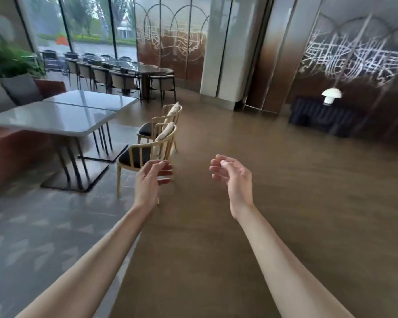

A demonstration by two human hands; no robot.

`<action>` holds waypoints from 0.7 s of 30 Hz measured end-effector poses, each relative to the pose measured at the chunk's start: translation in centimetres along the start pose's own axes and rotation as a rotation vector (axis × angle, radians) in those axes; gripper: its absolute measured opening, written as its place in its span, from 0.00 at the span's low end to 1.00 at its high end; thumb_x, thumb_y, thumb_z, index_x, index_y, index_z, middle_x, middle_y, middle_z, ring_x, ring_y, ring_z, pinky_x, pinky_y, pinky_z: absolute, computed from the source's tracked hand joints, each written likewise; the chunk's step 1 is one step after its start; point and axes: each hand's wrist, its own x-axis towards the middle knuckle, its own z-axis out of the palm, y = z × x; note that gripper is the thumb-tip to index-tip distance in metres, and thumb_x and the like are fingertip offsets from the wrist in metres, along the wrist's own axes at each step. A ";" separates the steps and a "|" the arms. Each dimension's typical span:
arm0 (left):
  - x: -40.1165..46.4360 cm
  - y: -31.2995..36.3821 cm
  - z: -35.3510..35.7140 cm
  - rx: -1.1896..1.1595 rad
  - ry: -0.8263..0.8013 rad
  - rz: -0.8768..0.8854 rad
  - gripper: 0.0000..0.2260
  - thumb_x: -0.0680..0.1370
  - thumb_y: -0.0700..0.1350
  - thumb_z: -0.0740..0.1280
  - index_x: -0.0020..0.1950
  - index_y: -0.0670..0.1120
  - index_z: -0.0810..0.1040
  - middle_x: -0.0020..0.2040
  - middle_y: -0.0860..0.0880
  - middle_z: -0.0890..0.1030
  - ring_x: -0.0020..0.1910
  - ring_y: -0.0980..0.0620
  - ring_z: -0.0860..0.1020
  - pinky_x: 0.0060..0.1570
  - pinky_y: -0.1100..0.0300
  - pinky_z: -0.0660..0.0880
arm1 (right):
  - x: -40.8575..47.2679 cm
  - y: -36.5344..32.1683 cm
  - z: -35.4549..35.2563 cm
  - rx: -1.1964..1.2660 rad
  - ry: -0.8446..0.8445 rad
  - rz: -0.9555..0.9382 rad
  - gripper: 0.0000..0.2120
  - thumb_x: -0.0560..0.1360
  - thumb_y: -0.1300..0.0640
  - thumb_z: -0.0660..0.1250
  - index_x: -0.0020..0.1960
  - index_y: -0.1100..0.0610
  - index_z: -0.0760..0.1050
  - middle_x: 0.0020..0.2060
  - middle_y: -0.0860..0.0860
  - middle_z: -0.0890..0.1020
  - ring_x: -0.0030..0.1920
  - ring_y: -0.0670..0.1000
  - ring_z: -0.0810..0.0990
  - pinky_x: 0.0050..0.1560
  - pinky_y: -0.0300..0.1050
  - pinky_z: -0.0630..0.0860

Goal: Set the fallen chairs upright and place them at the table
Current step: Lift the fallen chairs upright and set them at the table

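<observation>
From the head view, two wooden chairs stand upright beside the white table (55, 120) — the near chair (145, 154) just off its right corner, the far chair (163, 122) behind it, both set slightly back from the edge. The left hand (151, 180) and right hand (232, 175) hover loosely curled and empty — neither touches a chair.

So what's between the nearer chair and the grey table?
Head view: bare floor separates the nearer chair from the grey table.
</observation>
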 end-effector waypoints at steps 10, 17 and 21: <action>20.2 -5.1 10.9 -0.025 -0.156 -0.052 0.09 0.82 0.38 0.62 0.47 0.43 0.82 0.44 0.43 0.84 0.44 0.45 0.82 0.45 0.53 0.79 | 21.1 1.6 -2.2 -0.062 0.119 -0.037 0.11 0.81 0.63 0.62 0.55 0.62 0.83 0.47 0.55 0.87 0.46 0.51 0.84 0.50 0.47 0.81; 31.2 -10.0 16.7 0.052 -0.183 -0.098 0.09 0.83 0.37 0.61 0.54 0.34 0.80 0.48 0.38 0.82 0.45 0.44 0.81 0.46 0.51 0.78 | 33.7 5.2 -4.2 -0.045 0.190 -0.009 0.11 0.81 0.63 0.62 0.55 0.62 0.83 0.48 0.58 0.87 0.46 0.51 0.84 0.51 0.48 0.81; 38.0 -13.9 19.4 0.075 -0.167 -0.123 0.10 0.83 0.38 0.62 0.54 0.35 0.80 0.48 0.38 0.82 0.46 0.43 0.81 0.47 0.50 0.79 | 41.9 8.3 -4.9 -0.032 0.179 0.009 0.11 0.81 0.63 0.62 0.54 0.62 0.83 0.45 0.54 0.87 0.45 0.50 0.84 0.50 0.48 0.80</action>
